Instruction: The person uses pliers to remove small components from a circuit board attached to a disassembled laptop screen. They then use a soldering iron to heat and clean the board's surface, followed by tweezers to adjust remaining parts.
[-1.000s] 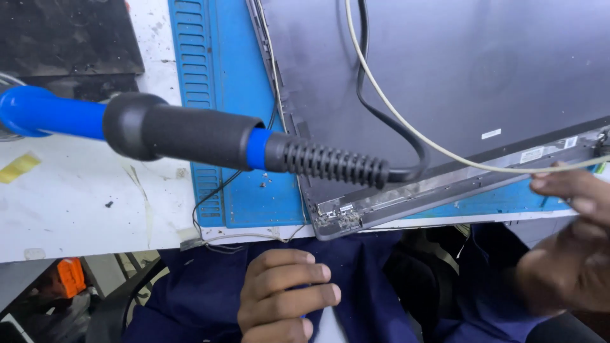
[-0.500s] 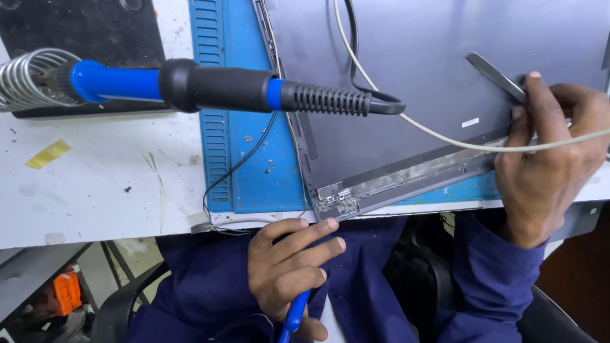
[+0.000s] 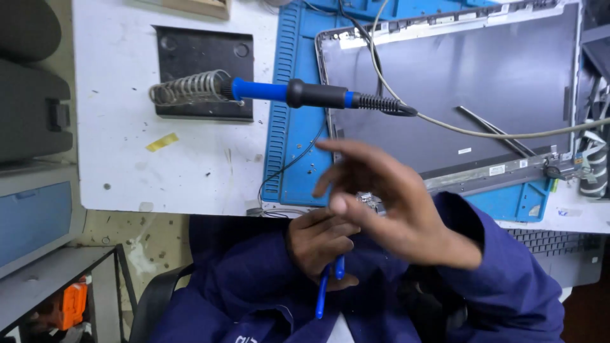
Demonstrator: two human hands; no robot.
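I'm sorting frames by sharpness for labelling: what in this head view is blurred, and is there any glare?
Head view: the right hand is smeared by motion, its fingers soft-edged; the left hand with its blue tool is fairly crisp; the soldering iron and laptop lid are sharp. Lighting is even, with only a faint sheen on the lid and no harsh glare.

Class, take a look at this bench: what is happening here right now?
A person in a dark blue work jacket sits at a white bench. Their left hand holds a thin blue tool in the lap, while the right hand is raised, open and empty. A soldering iron rests in its coil stand, beside a dark laptop lid on a blue mat.
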